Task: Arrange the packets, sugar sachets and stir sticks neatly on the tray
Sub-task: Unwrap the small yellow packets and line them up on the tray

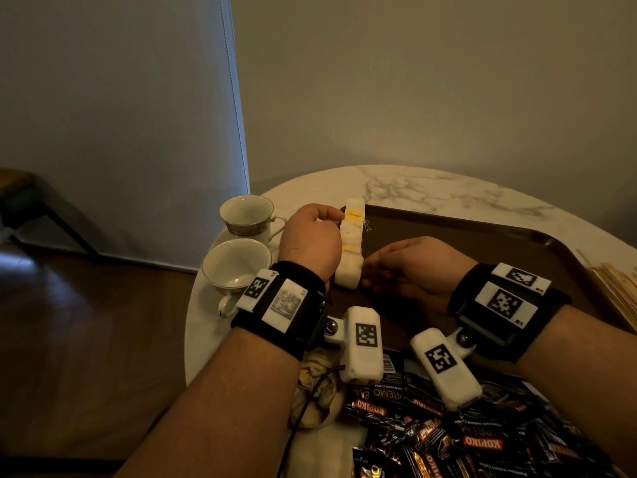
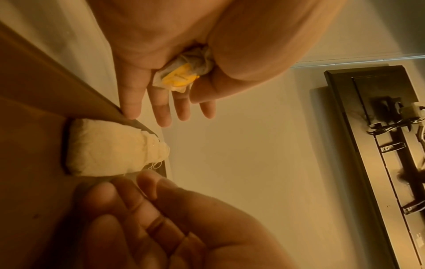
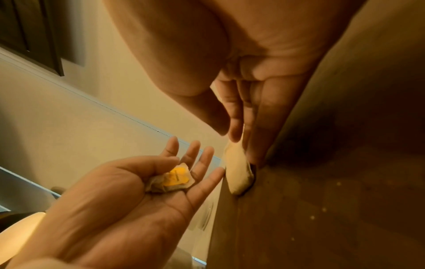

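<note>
The left hand (image 2: 174, 54) cradles a crumpled sachet (image 2: 181, 75) under its thumb; the right hand (image 1: 410, 267), its grip released, fingertips the white row (image 1: 351, 246) along the tray (image 1: 482, 232) left edge — butt the next sachet squarely against the row's end.

Dim grey wall (image 1: 413, 81), pale window blind (image 1: 120, 115), dark wooden floor (image 1: 86, 339)

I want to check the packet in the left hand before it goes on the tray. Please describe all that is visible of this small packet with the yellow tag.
The small packet is a crumpled pouch of thin, whitish, paper-like material with a yellow tag on its face; faint print there is unreadable. It lies in the palm of the left hand, pinned under the thumb, while the other fingers stay nearly straight. The head view hides it behind the hand. It is off the tray, apart from the row of white packets there.
</note>
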A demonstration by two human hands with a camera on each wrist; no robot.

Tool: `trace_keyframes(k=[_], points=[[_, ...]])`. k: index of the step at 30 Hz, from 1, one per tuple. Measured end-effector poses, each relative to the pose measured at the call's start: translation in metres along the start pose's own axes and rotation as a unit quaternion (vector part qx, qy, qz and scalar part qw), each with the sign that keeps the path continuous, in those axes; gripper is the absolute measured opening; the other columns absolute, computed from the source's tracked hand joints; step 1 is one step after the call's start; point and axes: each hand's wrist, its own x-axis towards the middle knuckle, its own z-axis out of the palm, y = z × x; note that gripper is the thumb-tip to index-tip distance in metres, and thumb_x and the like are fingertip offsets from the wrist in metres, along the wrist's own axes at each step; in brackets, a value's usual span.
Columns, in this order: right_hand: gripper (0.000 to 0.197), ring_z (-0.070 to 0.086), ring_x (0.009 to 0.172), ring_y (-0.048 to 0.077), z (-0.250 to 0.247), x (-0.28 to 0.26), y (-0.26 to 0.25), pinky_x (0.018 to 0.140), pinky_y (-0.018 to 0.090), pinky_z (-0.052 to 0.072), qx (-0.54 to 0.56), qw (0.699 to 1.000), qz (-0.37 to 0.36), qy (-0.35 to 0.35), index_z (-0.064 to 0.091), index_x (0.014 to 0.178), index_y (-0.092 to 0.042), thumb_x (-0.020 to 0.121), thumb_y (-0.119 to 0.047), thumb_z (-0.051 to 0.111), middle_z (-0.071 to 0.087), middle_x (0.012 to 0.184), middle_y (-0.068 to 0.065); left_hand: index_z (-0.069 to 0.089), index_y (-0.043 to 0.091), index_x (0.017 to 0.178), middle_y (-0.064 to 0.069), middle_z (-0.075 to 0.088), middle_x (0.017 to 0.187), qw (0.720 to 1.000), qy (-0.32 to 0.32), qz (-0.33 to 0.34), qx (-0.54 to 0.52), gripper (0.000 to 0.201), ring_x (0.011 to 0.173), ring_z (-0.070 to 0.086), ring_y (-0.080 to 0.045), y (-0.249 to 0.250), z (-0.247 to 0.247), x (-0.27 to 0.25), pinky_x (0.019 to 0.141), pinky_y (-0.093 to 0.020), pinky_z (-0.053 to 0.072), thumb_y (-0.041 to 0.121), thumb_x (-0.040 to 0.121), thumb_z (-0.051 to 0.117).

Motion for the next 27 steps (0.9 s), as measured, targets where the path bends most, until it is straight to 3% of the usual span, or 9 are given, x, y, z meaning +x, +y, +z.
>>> trace_keyframes(k=[5,7,8,10,12,13,16,22,27], points=[[0.019,0.074,0.099,0.028,0.006,-0.006,0.000,0.081,0.034,0.061,0.036,0.999,0.002,-0.004,0.073,0.105,0.002,0.099,-0.001,0.054,0.074,0.108,0.022,0.065,0.022,0.089,0.004,0.063,0.098,1.000,-0.015,0.001,-0.005,0.041,0.093,0.068,-0.017,0.001,0.001,-0.001,0.064,-0.031,0.052,-0.009,0.092,0.037],[0.018,0.074,0.093,0.027,0.003,-0.008,-0.002,0.082,0.035,0.061,0.045,0.999,-0.003,-0.002,0.073,0.105,0.001,0.099,-0.004,0.057,0.074,0.106,0.021,0.066,0.020,0.095,0.004,0.064,0.100,0.999,-0.028,0.004,-0.029,0.040,0.087,0.066,-0.012,0.003,0.000,-0.001,0.060,-0.028,0.055,-0.011,0.095,0.039],[0.017,0.074,0.090,0.025,0.000,-0.010,-0.003,0.083,0.036,0.061,0.049,0.999,-0.014,0.002,0.072,0.106,0.000,0.099,-0.006,0.058,0.075,0.103,0.020,0.067,0.020,0.098,0.004,0.065,0.102,0.998,-0.037,0.008,-0.046,0.040,0.087,0.066,-0.011,0.004,0.000,-0.001,0.062,-0.028,0.058,-0.011,0.096,0.042],[0.016,0.074,0.084,0.022,-0.006,-0.015,-0.007,0.084,0.037,0.060,0.052,0.997,-0.049,0.012,0.072,0.106,-0.004,0.098,-0.011,0.060,0.076,0.092,0.012,0.069,0.023,0.101,0.004,0.067,0.112,0.995,-0.061,0.019,-0.080,0.038,0.100,0.066,-0.013,0.006,0.001,-0.001,0.083,-0.034,0.061,-0.008,0.099,0.047],[0.018,0.074,0.081,0.018,-0.011,-0.021,-0.012,0.085,0.036,0.058,0.049,0.995,-0.089,0.003,0.073,0.109,-0.008,0.098,-0.017,0.063,0.077,0.090,0.007,0.070,0.028,0.104,0.005,0.069,0.122,0.988,-0.093,0.025,-0.118,0.038,0.118,0.063,-0.016,0.009,0.003,-0.004,0.104,-0.043,0.053,-0.002,0.101,0.048],[0.021,0.073,0.083,0.018,-0.011,-0.023,-0.014,0.085,0.036,0.056,0.048,0.993,-0.103,-0.013,0.073,0.111,-0.009,0.098,-0.021,0.064,0.078,0.096,0.007,0.071,0.028,0.107,0.005,0.069,0.126,0.984,-0.111,0.030,-0.136,0.037,0.124,0.061,-0.016,0.011,0.004,-0.006,0.108,-0.044,0.049,0.000,0.102,0.048],[0.031,0.070,0.089,0.020,-0.006,-0.028,-0.018,0.083,0.038,0.052,0.047,0.989,-0.129,-0.063,0.072,0.117,-0.009,0.098,-0.031,0.063,0.076,0.107,0.008,0.069,0.025,0.118,0.004,0.070,0.131,0.967,-0.169,0.045,-0.186,0.032,0.132,0.056,-0.017,0.021,0.008,-0.016,0.109,-0.043,0.049,0.006,0.106,0.046],[0.012,0.069,0.072,0.015,-0.001,-0.038,-0.024,0.067,0.030,0.054,0.116,0.970,-0.204,-0.067,0.071,0.101,-0.011,0.094,-0.021,0.070,0.074,0.096,0.010,0.063,0.019,0.128,-0.005,0.063,0.141,0.946,-0.230,0.070,-0.218,0.034,0.137,0.053,-0.026,0.035,0.005,-0.030,0.116,-0.050,0.043,0.007,0.108,0.037],[0.004,0.068,0.075,0.015,-0.011,-0.045,-0.035,0.069,0.028,0.055,0.096,0.962,-0.254,-0.017,0.072,0.094,-0.012,0.090,-0.013,0.073,0.075,0.085,0.005,0.062,0.011,0.128,-0.012,0.065,0.137,0.953,-0.204,0.060,-0.214,0.038,0.124,0.064,-0.030,0.044,-0.011,-0.036,0.106,-0.047,0.050,-0.005,0.099,0.044]])
